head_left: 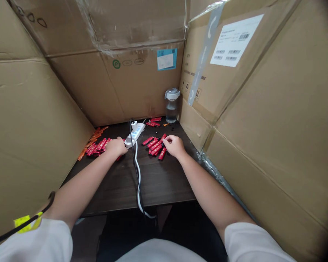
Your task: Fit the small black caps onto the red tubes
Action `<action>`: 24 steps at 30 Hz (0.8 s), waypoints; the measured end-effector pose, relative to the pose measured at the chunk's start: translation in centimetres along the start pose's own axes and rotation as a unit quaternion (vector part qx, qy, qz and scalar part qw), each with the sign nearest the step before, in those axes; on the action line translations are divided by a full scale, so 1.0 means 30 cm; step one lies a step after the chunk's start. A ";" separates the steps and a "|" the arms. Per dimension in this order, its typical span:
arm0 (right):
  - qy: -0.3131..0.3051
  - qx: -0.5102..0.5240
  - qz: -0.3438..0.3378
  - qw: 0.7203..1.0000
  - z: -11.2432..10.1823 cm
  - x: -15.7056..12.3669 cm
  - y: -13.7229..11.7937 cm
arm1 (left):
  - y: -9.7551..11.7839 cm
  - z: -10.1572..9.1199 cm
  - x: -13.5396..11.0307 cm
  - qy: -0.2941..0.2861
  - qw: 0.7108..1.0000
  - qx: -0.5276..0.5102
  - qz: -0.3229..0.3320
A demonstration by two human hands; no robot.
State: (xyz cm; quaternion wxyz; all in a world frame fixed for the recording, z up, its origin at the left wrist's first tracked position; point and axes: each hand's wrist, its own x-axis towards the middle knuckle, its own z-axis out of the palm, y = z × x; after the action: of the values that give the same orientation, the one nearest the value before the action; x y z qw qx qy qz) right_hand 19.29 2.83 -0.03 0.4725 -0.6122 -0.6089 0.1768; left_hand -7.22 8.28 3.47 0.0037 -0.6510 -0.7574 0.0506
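My left hand (115,146) lies curled at the right end of a heap of red stick packets (97,146), just short of a white power strip (135,134). My right hand (174,146) reaches over a second loose heap of red packets (154,145), its fingertips on the packets. Whether either hand grips a packet is hidden by the fingers. Orange stick packets (93,137) lie fanned out at the far left of the dark wood table (142,185). A few more red packets (153,122) lie behind the strip.
Cardboard sheets (38,109) wall in the table on the left, back and right. A clear bottle with a white lid (171,105) stands in the back right corner. Black and white cables (138,178) run from the strip over the table's front edge.
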 end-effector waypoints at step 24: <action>-0.034 0.222 0.023 0.974 0.006 -0.016 -0.025 | 0.241 -0.131 -0.336 -0.169 0.449 -0.846 0.231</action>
State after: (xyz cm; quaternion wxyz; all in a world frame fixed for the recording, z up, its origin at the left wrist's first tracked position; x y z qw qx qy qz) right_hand 18.60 2.31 0.31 0.5716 -0.4993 -0.5561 0.3387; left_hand 1.72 -0.31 7.41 -0.6889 -0.4621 -0.2326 -0.5077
